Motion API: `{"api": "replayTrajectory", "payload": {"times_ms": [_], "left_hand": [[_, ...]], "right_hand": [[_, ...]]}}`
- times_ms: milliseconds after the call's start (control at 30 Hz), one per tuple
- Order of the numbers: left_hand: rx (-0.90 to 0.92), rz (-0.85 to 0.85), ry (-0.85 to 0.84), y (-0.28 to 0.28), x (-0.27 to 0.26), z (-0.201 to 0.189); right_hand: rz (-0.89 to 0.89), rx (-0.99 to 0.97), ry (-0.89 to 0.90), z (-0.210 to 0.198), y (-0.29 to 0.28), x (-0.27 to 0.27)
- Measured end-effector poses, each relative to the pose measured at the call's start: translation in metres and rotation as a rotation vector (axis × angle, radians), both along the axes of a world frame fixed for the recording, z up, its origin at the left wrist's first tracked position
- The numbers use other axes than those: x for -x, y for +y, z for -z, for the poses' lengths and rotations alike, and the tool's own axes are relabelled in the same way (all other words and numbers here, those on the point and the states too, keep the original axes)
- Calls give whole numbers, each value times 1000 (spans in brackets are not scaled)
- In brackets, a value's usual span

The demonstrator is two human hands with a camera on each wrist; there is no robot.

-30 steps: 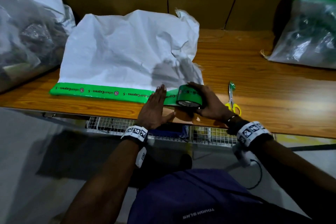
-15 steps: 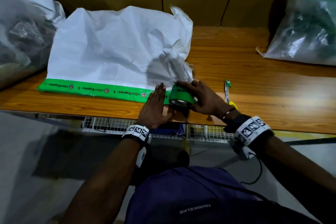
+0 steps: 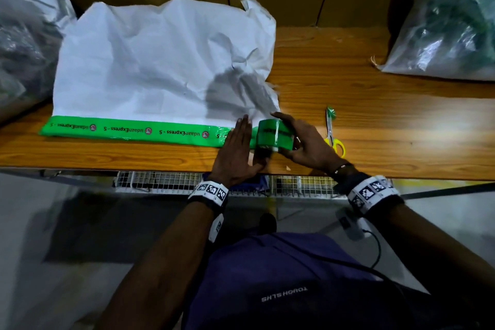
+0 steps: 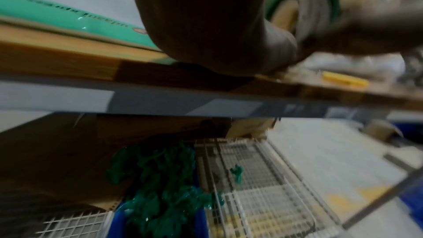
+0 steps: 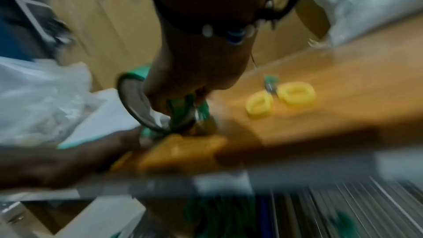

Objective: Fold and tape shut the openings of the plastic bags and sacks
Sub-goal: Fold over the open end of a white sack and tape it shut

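From the head view, the left hand (image 3: 235,151) is lying flat with fingers straight, pressing the green printed tape strip (image 3: 128,130) along the folded edge of the white woven sack (image 3: 160,61) on the wooden table (image 3: 375,120). The right hand (image 3: 305,146) is curling around the green tape roll (image 3: 273,134); yellow-handled scissors (image 3: 333,134) are lying just beside it.

The left wrist view is showing the palm (image 4: 206,24) bearing down near the table edge.

The right wrist view is blurring, fingers (image 5: 164,100) gripping the roll (image 5: 135,102). Keeping the tape taut while pressing should be preventing wrinkles.
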State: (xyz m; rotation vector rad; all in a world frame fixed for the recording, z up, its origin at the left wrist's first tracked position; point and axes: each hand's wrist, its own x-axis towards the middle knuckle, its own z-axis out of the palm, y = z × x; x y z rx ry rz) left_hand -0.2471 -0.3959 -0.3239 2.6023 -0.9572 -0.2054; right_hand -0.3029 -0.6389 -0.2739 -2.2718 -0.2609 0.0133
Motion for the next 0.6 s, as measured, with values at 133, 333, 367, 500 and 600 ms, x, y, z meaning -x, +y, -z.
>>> {"api": "replayTrajectory", "payload": {"times_ms": [133, 333, 367, 500, 600], "left_hand": [[-32, -7, -6, -1, 0, 0], [31, -61, -27, -8, 3, -1], [58, -60, -40, -12, 6, -5], [70, 57, -53, -40, 18, -9], [31, 54, -12, -43, 18, -1]], "right_hand": [[-105, 290, -13, -30, -44, -12], [-92, 143, 15, -21, -65, 7], [-69, 64, 11, -18, -62, 10], [40, 11, -11, 0, -46, 20], [21, 95, 12, -5, -40, 16]]}}
